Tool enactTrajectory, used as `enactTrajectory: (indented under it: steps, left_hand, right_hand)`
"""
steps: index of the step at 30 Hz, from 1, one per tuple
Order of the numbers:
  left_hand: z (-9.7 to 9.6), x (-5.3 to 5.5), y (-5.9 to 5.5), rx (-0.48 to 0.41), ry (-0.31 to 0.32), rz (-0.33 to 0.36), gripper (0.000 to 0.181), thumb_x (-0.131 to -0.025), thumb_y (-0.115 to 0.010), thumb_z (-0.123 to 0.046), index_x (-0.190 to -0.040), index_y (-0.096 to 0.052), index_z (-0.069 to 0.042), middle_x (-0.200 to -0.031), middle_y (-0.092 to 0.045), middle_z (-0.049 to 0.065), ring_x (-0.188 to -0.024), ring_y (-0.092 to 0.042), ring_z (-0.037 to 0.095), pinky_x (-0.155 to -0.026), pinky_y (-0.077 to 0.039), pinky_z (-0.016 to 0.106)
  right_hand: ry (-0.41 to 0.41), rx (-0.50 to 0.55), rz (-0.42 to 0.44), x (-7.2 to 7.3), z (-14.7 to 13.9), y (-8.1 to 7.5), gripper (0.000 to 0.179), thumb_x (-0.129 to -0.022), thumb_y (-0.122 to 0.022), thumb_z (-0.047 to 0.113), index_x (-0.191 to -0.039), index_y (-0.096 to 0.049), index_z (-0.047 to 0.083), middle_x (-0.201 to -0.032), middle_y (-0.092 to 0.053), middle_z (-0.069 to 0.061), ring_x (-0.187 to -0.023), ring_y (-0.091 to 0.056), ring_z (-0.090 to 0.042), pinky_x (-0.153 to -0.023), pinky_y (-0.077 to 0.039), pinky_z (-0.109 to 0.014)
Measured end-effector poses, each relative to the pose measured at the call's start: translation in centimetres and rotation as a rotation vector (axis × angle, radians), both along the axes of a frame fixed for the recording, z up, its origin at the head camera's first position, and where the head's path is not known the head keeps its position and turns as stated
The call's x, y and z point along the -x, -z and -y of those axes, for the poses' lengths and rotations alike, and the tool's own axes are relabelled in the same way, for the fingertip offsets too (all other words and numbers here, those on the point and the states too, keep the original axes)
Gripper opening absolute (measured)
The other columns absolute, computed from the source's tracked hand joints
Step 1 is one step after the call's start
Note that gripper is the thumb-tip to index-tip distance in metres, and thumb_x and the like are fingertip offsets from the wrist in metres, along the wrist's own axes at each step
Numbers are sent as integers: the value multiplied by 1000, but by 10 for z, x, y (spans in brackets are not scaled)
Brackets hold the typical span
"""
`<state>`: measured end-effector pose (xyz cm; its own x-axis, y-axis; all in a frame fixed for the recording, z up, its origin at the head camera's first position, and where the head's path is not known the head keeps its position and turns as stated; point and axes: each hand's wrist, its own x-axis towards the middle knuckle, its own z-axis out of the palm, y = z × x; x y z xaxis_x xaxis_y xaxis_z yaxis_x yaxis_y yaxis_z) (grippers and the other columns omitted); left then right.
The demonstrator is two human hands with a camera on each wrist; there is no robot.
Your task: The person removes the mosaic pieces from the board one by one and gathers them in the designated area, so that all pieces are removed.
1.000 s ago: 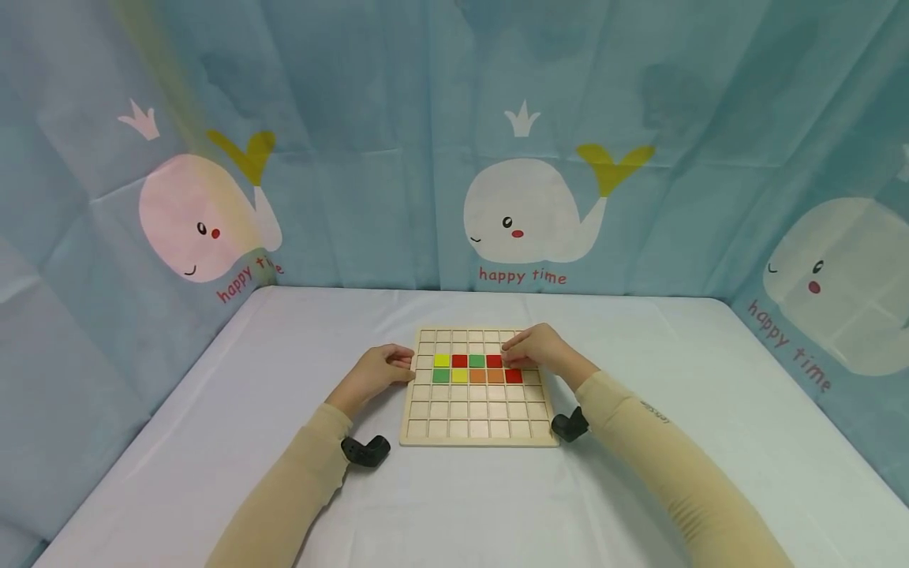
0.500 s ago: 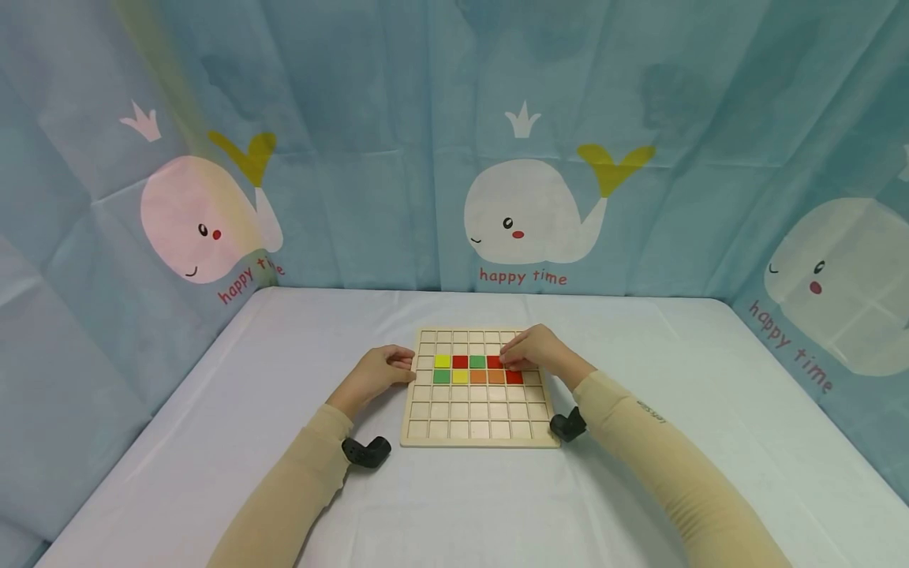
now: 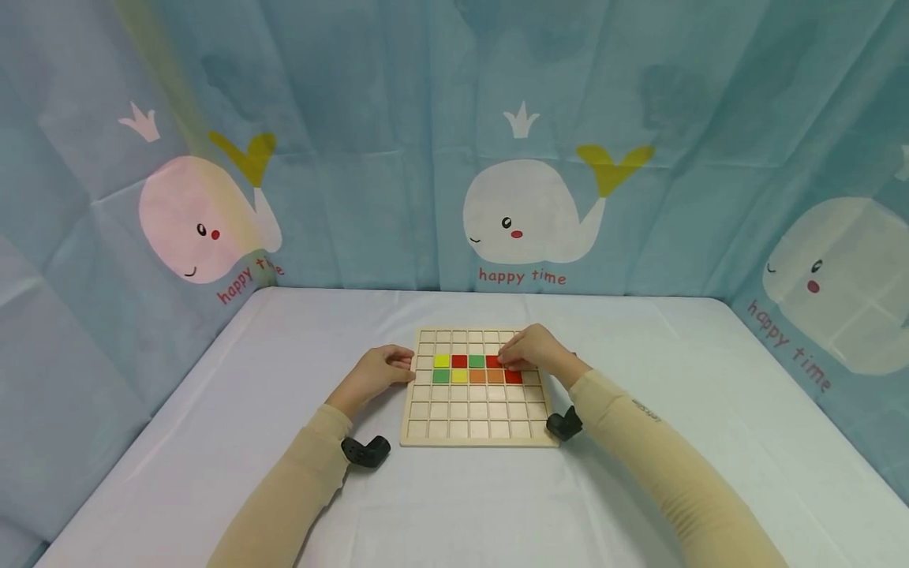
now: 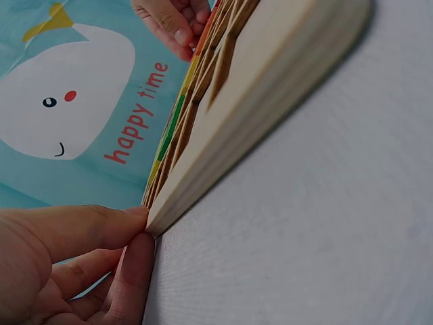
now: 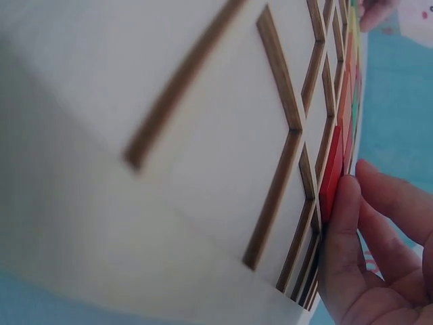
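A square wooden grid board (image 3: 479,410) lies flat on the table. Two rows of coloured square tiles fill part of it, among them a green tile (image 3: 441,376), a yellow tile (image 3: 459,376) and a red tile (image 3: 513,377) at the lower row's right end. My left hand (image 3: 372,377) pinches the board's left edge between thumb and fingers, as the left wrist view shows. My right hand (image 3: 534,349) reaches over the right side, fingertips beside the upper row's red tile (image 3: 493,361). Thumb and forefinger are close together; whether a tile is between them is hidden.
White cloth covers the table (image 3: 454,505). Behind stands a blue curtain (image 3: 398,221) printed with whales. A black wrist device (image 3: 365,452) is on the left wrist, another black device (image 3: 564,424) on the right.
My right hand has shifted slightly left over the upper row's right end. The left hand stays at the board's edge, and the visible tiles keep their places.
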<state>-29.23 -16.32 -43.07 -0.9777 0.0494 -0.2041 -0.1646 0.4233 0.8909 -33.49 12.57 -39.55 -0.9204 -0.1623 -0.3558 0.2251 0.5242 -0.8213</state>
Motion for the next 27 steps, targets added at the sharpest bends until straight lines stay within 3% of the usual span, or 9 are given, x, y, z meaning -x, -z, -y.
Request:
enactTrajectory:
  steps: [16,27]
  left_hand:
    - [1,-1,2,5,2,-7,44,-88,-71,-2,-130,-59,1,-113,-64,14,-98,-59,18,-77,-53,21]
    - [0,0,-2,17,6,-6,45,-88,-71,-2,-131,-58,1,-114,-63,13,-100,-59,19,-78,-53,21]
  right_hand:
    - [75,43,-8,-3,5,1,12,-87,-74,5,-94,-74,-5,-78,-75,-6,-61,-67,-9,-64,-58,-22]
    - [139,8,-49,-5,10,-2,10,-85,-76,5,-90,-75,-4,-78,-75,-8,-58,-67,-10,-61,-57,-22]
